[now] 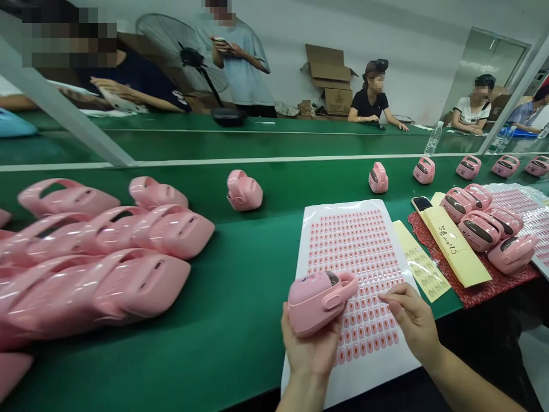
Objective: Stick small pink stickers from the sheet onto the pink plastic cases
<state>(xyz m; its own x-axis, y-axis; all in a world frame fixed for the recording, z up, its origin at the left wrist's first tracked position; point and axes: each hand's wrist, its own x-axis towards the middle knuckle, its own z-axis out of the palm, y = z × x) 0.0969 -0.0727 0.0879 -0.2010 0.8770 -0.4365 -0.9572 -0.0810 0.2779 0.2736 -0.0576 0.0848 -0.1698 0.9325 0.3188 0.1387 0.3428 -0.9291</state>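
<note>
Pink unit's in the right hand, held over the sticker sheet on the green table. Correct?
Wrong hand: the head view shows the pink unit in the left hand; the right hand is beside it. It is indeed held over the sticker sheet on the green table.

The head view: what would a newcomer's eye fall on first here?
The glossy pink cases massed on the green table at the picture's left probably catch the eye first. Next comes the single case in the left hand, held over a white sheet of small ovals.
</note>
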